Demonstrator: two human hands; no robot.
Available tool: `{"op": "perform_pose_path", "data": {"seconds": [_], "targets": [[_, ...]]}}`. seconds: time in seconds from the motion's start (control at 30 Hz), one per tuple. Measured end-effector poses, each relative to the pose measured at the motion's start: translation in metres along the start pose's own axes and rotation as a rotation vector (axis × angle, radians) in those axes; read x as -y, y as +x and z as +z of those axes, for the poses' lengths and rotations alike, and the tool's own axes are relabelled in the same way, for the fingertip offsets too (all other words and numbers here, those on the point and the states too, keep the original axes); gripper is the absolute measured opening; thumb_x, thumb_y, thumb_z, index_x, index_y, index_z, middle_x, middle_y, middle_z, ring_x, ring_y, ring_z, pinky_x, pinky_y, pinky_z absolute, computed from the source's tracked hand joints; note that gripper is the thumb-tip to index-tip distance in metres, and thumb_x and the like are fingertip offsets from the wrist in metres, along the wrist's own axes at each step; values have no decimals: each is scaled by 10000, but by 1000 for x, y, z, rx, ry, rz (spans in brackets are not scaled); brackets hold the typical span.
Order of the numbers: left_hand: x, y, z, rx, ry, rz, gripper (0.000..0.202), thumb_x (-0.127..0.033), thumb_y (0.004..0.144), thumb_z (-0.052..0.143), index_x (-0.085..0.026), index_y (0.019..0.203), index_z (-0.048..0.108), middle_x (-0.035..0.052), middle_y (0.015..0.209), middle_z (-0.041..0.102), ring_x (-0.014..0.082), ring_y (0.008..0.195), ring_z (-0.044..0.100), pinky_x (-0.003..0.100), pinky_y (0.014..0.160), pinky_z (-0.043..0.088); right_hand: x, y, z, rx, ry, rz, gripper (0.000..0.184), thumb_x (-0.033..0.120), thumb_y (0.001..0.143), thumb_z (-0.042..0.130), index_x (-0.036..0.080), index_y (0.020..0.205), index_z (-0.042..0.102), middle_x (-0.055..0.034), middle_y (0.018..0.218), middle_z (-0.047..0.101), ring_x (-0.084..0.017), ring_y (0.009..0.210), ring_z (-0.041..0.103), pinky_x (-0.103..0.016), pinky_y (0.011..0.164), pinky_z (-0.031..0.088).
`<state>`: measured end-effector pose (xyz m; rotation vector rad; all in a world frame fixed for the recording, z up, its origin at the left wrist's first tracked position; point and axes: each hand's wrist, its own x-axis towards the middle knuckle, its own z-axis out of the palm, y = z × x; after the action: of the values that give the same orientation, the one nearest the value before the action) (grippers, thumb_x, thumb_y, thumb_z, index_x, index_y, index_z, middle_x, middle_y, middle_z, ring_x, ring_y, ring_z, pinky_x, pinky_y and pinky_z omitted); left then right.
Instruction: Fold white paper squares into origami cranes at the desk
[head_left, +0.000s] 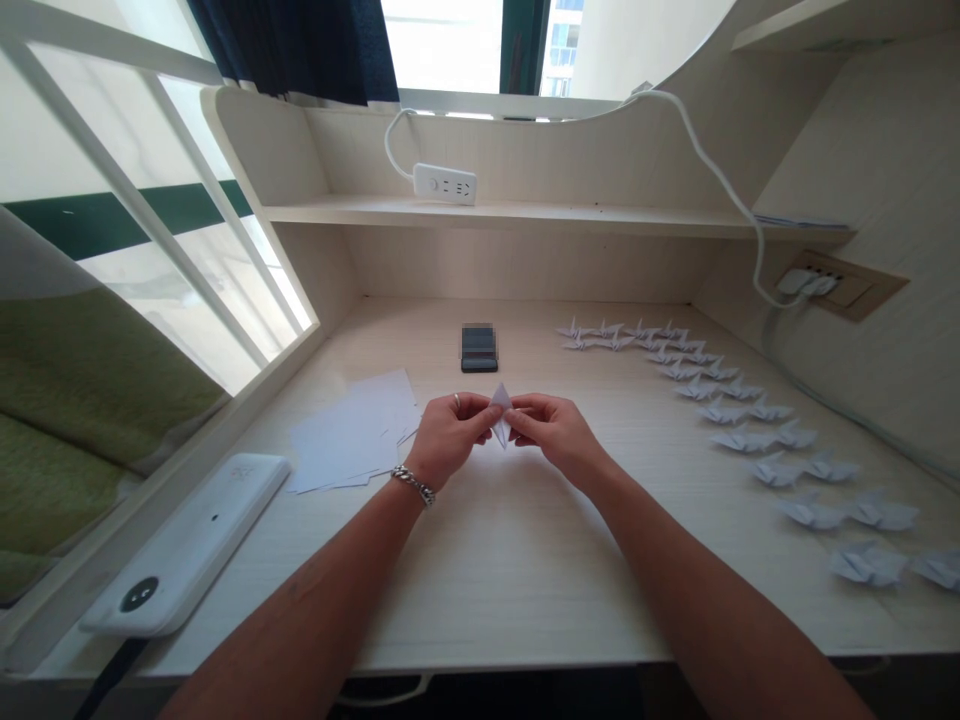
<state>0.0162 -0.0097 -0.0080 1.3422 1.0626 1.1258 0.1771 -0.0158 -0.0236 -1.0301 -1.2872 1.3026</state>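
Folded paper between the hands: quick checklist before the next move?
1. Folded paper pinched by left hand and right hand: ok.
2. Crease sharpness on the folded paper: cannot tell, fingers cover it.
3. Loose white sheets within reach of the left hand: ok.
4. Paper cranes lined up apart from the hands: ok.
5. Phone not touching the folded paper: ok.
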Motion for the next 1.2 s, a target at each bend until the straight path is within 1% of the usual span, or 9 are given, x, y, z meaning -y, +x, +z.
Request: {"op": "perform_pose_path", "data": {"seconds": [0.1, 0.17, 0.23, 0.5, 0.63, 0.77, 0.93, 1.1, 1.2], "targets": [[3, 0, -1, 46, -123, -32, 324, -383, 686, 748, -95, 829, 710, 52, 658, 665, 109, 583, 576, 241, 578, 476, 0, 0, 2, -50, 47, -29, 360, 415, 654, 757, 148, 895, 740, -40, 695, 691, -132, 601, 594, -289, 616, 509], [5, 0, -1, 105, -211, -52, 374, -364, 676, 763, -101, 934, 704, 71, 740, 691, 131, 649, 615, 264, 626, 500, 1, 1, 3, -89, 68, -44, 330, 397, 659, 755, 149, 877, 749, -39, 692, 694, -126, 595, 587, -284, 614, 503], [6, 0, -1, 134, -240, -53, 428, -316, 647, 790, -101, 1003, 690, 68, 746, 695, 133, 655, 620, 260, 621, 498, 2, 1, 2, -110, 68, -58, 315, 383, 663, 754, 154, 879, 753, -37, 690, 697, -127, 594, 588, -285, 610, 500], [2, 0, 1, 79, -137, 13, 349, -260, 626, 789, -83, 910, 689, 9, 569, 628, 94, 504, 536, 224, 502, 433, -1, 1, 3, -135, -5, -138, 287, 388, 676, 749, 169, 862, 760, -38, 686, 705, -139, 577, 594, -292, 579, 498], [1, 1, 1, 45, -50, 51, 310, -287, 640, 780, -85, 847, 670, -5, 529, 597, 81, 466, 503, 207, 459, 394, -1, 0, 5, -105, -15, -132, 298, 392, 649, 776, 164, 838, 748, -40, 686, 703, -146, 593, 606, -286, 578, 495], [4, 0, 2, 42, -53, 57, 396, -333, 658, 776, -87, 934, 633, 8, 567, 622, 88, 482, 525, 212, 481, 429, -1, 0, 5, -124, 24, -91, 325, 391, 603, 808, 161, 820, 735, -42, 696, 707, -158, 634, 624, -289, 603, 499], [5, -2, 4, 134, -160, -28, 517, -302, 668, 778, -116, 1096, 556, 17, 637, 658, 149, 590, 625, 280, 574, 519, -2, 1, 6, -184, 121, -118, 291, 372, 611, 805, 161, 793, 723, -31, 669, 700, -150, 610, 617, -305, 620, 513], [4, -3, 5, 124, -83, -2, 464, -257, 661, 784, -102, 1037, 561, -1, 557, 631, 122, 491, 579, 245, 502, 477, 0, 0, 5, -174, 99, -69, 287, 363, 603, 811, 165, 790, 720, -30, 669, 699, -154, 623, 625, -291, 608, 503], [4, -3, 5, 138, -120, -17, 460, -271, 683, 766, -98, 1056, 560, 18, 593, 649, 136, 530, 605, 264, 536, 501, 1, 0, 4, -171, 106, -42, 288, 367, 600, 813, 169, 784, 714, -27, 664, 696, -155, 620, 626, -284, 592, 499]]}}
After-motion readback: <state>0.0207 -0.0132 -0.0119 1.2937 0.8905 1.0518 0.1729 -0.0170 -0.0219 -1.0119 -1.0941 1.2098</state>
